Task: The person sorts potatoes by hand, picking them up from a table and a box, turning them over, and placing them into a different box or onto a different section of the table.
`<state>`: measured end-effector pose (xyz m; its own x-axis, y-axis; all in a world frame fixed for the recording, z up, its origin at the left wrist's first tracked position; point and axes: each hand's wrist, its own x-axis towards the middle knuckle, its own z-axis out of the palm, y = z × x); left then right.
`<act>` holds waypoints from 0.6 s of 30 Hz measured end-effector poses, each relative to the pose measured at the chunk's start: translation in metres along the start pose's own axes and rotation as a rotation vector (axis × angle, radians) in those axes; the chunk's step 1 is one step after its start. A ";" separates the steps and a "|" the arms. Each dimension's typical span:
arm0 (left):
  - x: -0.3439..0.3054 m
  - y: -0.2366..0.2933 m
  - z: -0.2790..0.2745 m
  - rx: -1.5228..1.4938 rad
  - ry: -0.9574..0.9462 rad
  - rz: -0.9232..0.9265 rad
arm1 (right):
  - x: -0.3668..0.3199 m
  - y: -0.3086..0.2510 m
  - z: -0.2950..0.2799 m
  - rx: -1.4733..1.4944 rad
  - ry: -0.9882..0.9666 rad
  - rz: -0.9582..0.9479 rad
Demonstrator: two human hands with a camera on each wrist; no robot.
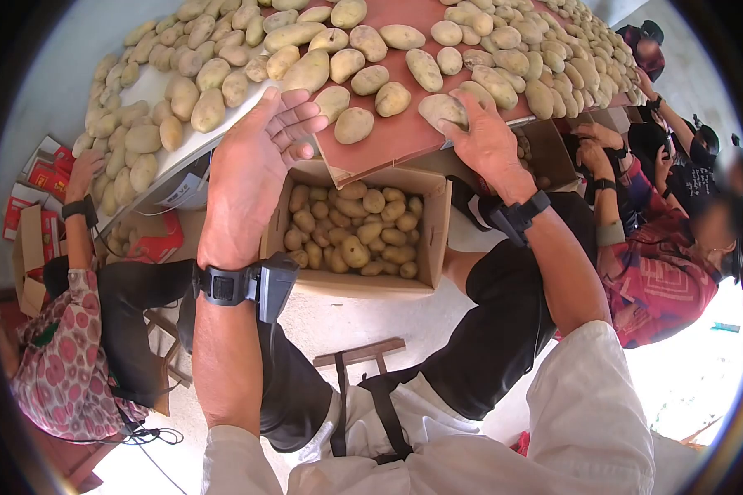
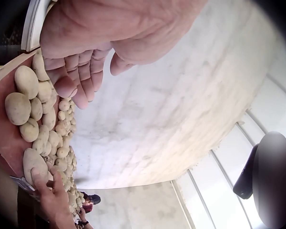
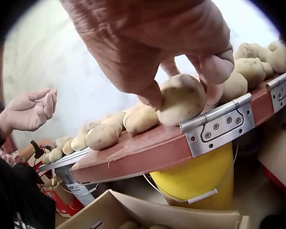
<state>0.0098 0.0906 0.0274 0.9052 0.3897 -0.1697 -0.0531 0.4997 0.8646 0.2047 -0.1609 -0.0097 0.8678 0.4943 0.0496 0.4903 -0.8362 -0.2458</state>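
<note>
At the edge of the red-brown table point(image 1: 363, 165), my right hand point(image 1: 489, 147) grips a large potato point(image 1: 442, 110). In the right wrist view the thumb and fingers of my right hand point(image 3: 181, 71) are round that potato point(image 3: 182, 99), beside a metal hinge point(image 3: 219, 125). My left hand point(image 1: 252, 177) is raised near the table's left corner, palm turned inward, fingers loosely bent and holding nothing. The left wrist view shows my left hand point(image 2: 100, 47) above several potatoes point(image 2: 18, 108), touching none that I can see.
Below the table edge stands a cardboard box point(image 1: 351, 287) of potatoes, with a yellow bucket point(image 3: 200, 176) behind it. More potatoes point(image 1: 215, 74) cover the far table. People sit on both sides; one person's hand point(image 1: 85, 172) is by the potatoes at left. Red boxes point(image 1: 49, 169) stand far left.
</note>
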 end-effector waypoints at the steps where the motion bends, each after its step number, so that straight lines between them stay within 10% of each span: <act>1: 0.000 0.000 -0.001 -0.003 -0.004 0.000 | 0.002 0.003 0.003 -0.001 0.000 0.001; 18: 0.017 0.007 -0.013 0.028 0.007 -0.014 | 0.020 -0.002 0.011 -0.072 0.061 0.036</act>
<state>0.0193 0.1114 0.0246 0.9029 0.3883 -0.1847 -0.0290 0.4835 0.8748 0.2205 -0.1466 -0.0184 0.8872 0.4501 0.1016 0.4613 -0.8691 -0.1785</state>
